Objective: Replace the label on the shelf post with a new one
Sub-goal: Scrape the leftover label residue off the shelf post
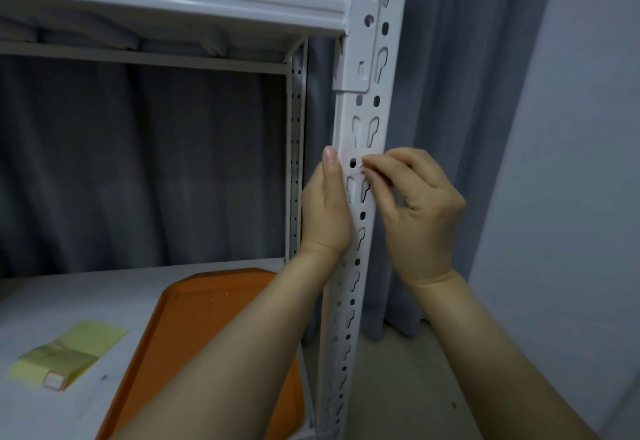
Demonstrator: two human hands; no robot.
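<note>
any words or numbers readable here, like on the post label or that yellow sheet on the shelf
No text here can be read.
Label on the post, pinched by the right hand: a small white scrap with red traces, no legible print.
Sticker on the yellow sheet: red border, print too blurred to read.
Orange tray: no marking visible.

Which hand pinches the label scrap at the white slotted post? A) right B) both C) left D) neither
A: the right hand pinches the small white red-edged label scrap at the white slotted metal shelf post; the left hand only holds the post's left edge.
</note>
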